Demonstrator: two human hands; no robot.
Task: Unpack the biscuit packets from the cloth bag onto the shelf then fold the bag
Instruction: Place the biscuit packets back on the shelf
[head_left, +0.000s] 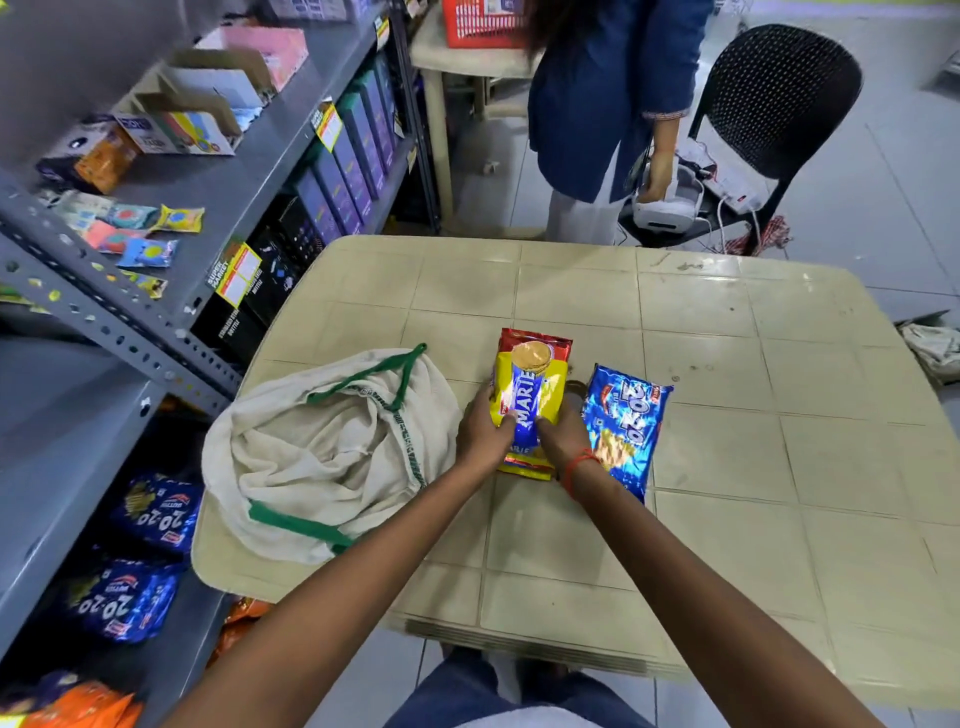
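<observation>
A yellow and red Marie biscuit packet (532, 384) lies on the beige plastic table (727, 364). My left hand (483, 431) grips its left edge and my right hand (563, 436) grips its right edge, both near the packet's lower half. A blue 20-20 biscuit packet (626, 421) lies flat just right of my right hand. The cream cloth bag with green trim (327, 452) sits crumpled and open at the table's left edge. The grey metal shelf (67, 447) stands to the left, with blue 20-20 packets (156, 512) on a lower level.
A person in a blue top (608, 88) stands beyond the table's far edge, beside a black chair (774, 98). Upper shelf levels hold small sachets (140, 234) and cardboard boxes (182, 114). Orange packets (78, 704) lie on the bottom shelf.
</observation>
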